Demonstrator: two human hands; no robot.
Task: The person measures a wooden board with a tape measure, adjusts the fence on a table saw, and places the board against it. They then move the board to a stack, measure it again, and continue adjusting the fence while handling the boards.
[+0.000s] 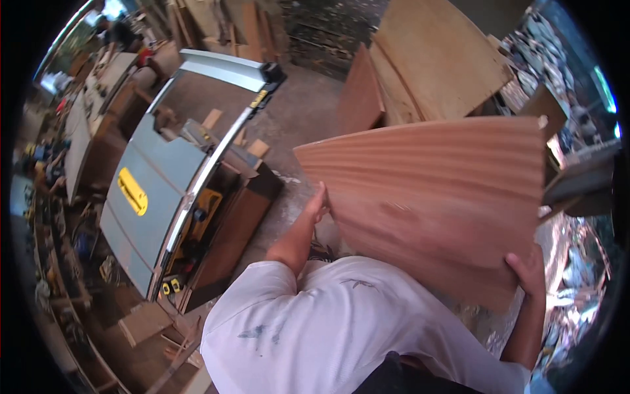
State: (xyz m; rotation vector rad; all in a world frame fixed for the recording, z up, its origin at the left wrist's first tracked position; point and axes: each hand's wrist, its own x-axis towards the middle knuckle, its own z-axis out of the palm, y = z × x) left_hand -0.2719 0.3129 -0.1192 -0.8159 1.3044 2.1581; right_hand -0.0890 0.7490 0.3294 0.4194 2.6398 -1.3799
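A wide reddish-brown wooden panel [433, 203] with striped grain is held tilted in front of my body. My left hand [317, 202] grips its left edge, fingers mostly behind the board. At the lower right edge, my right hand [527, 268] holds the panel with the thumb on its face and the other fingers largely hidden. To the left of the panel stands a table saw [151, 190] with a grey top, a yellow insert and a metal rail.
Large boards [440, 59] lean behind the panel. A long fence [226, 69] crosses the saw's far end. Wood offcuts [147, 322] lie on the floor at lower left. Another person [121, 33] is at the upper left. Scrap piles [548, 52] line the right side.
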